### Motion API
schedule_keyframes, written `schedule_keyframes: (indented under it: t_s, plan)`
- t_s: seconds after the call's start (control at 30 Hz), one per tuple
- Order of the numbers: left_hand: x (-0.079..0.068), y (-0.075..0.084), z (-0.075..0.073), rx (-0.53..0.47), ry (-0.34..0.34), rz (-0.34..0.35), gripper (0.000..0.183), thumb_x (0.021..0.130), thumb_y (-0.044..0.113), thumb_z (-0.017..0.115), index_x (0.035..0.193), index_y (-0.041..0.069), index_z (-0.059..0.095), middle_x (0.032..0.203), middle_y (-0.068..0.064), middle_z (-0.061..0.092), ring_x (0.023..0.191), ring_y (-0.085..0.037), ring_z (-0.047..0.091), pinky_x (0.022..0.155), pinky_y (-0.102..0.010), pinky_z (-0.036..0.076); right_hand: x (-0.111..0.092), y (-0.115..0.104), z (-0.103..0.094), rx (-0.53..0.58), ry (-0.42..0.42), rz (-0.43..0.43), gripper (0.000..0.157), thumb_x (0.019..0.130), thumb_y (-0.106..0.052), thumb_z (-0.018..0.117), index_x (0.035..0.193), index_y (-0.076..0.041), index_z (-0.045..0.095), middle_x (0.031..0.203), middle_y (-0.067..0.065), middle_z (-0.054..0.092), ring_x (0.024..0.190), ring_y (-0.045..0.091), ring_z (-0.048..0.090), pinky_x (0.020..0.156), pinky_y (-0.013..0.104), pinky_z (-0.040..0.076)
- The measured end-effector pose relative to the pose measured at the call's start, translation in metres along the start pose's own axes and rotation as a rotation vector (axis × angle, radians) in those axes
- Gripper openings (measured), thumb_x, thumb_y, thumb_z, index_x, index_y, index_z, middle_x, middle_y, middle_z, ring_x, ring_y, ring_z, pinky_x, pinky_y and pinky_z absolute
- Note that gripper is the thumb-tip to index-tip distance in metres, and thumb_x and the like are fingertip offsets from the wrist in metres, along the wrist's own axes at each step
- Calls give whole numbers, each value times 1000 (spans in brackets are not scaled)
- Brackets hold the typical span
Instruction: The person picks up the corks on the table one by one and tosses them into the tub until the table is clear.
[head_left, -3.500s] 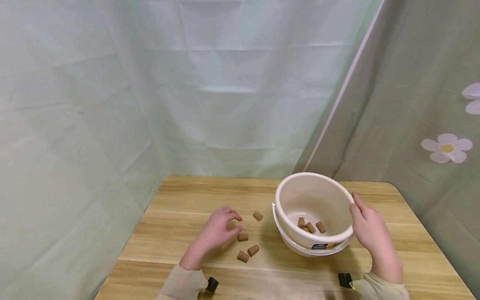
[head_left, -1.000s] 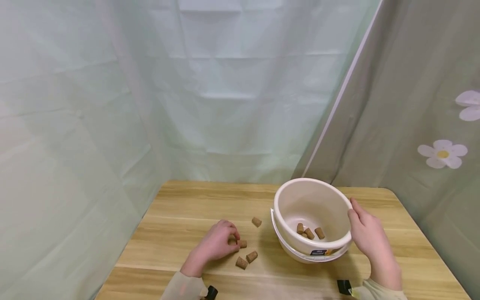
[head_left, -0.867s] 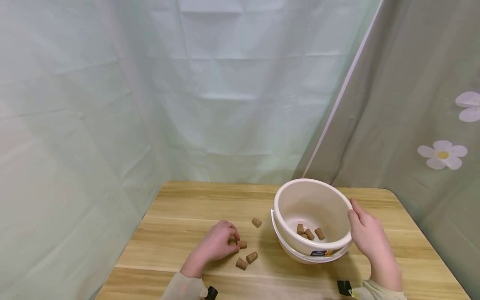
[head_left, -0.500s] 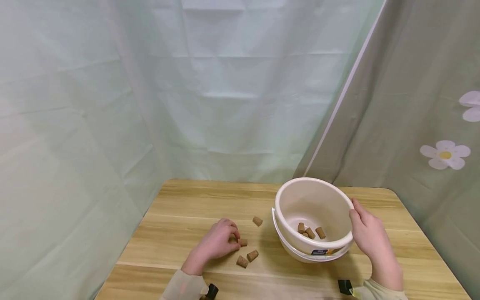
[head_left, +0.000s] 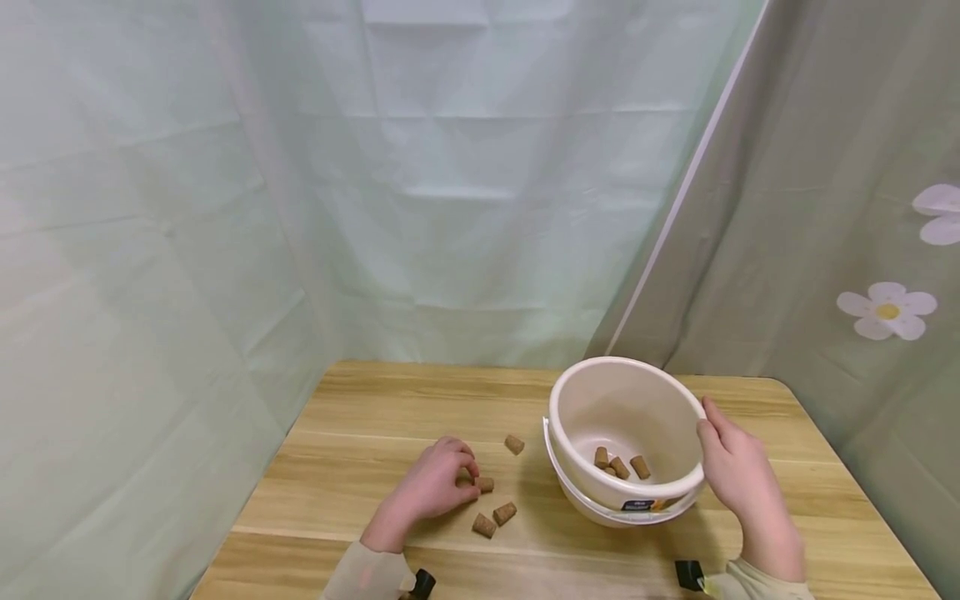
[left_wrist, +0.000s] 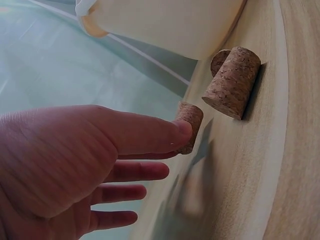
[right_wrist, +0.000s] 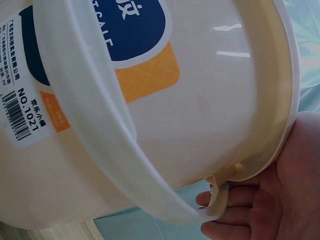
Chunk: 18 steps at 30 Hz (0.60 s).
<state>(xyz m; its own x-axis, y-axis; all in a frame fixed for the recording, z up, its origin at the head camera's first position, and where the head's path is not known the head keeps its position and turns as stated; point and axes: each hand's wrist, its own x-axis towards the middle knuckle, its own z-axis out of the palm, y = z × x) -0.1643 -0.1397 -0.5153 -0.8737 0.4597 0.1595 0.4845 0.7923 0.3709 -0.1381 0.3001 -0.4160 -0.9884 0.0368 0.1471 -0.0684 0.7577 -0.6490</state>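
Pinching a cork stopper (left_wrist: 192,122) between thumb and forefinger, the left hand (head_left: 435,483), its other fingers (left_wrist: 120,194) fairly straight, is left of the tilted beige plastic bucket (head_left: 637,404), with three loose corks (head_left: 484,525) nearby on the wooden table (head_left: 375,408). The right hand (head_left: 741,462) grips the bucket's rim (head_left: 618,361); more corks (head_left: 640,467) lie inside.

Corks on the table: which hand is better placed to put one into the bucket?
Likely the left hand: it pinches a cork near three loose corks, while the right hand holds the bucket.
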Motion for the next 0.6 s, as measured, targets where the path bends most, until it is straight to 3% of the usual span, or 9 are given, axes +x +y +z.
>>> schedule_keyframes:
  t_s: [0.6]
  plan:
    - [1,-2,0,1,0,5,14,86,24,90,89,18,78,114,-1,69,121,-28,59,103,-53,50,1,1,0,-12,-8,4,63,117,-37,26,162,7,33,159,37,38,144,61,38,113,76,33]
